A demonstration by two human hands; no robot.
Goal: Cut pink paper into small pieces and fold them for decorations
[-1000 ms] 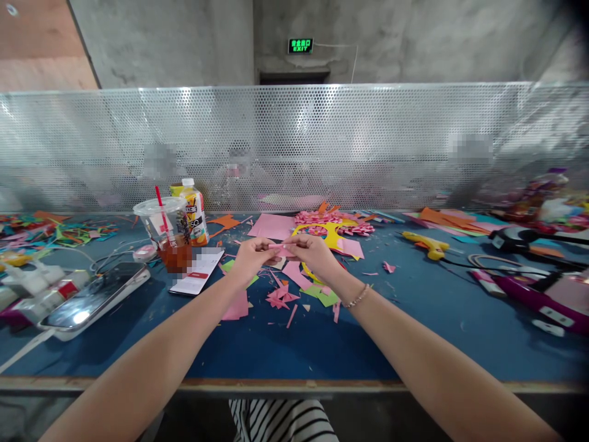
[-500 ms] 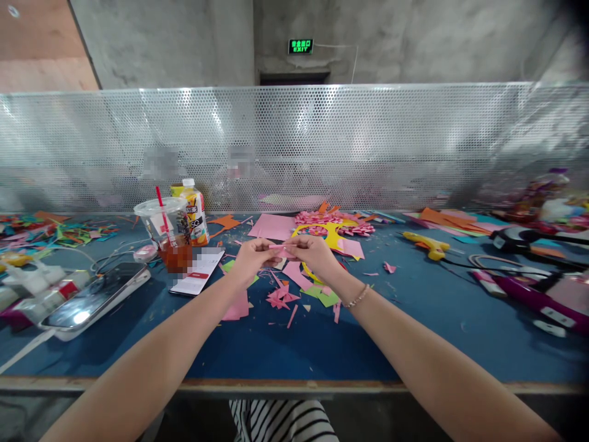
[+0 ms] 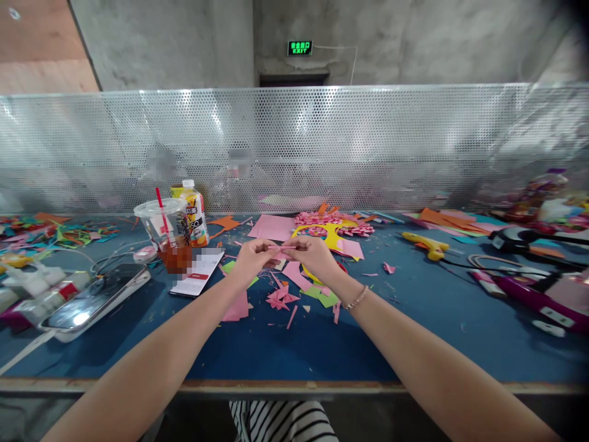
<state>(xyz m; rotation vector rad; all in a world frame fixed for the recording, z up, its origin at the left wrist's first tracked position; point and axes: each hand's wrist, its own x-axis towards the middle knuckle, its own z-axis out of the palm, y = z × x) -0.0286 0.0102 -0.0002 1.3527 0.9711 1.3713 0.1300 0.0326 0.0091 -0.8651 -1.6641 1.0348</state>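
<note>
Between my fingertips, above the middle of the table, is a small piece of pink paper (image 3: 277,250), mostly covered by the fingers. My left hand (image 3: 256,258) pinches its left side, and my right hand (image 3: 311,256) pinches the right side. Just below the hands lies a small pile of folded pink paper pieces (image 3: 281,298). Pink and green paper scraps (image 3: 323,296) are scattered beside it. Behind my right hand sits a yellow cut-out paper sheet (image 3: 332,234), with a cluster of pink paper pieces (image 3: 317,218) at its back.
At left stand a plastic cup with a red straw (image 3: 168,236) and a drink bottle (image 3: 197,215). Two phones (image 3: 99,301) lie near them, one on a cable. A yellow glue gun (image 3: 427,245) and purple device (image 3: 529,301) are at right. A perforated metal screen (image 3: 391,141) closes the back.
Both hands stay in nearly the same place, still pinching the pink paper. Only slight finger movement shows; the things on the table have not moved.
</note>
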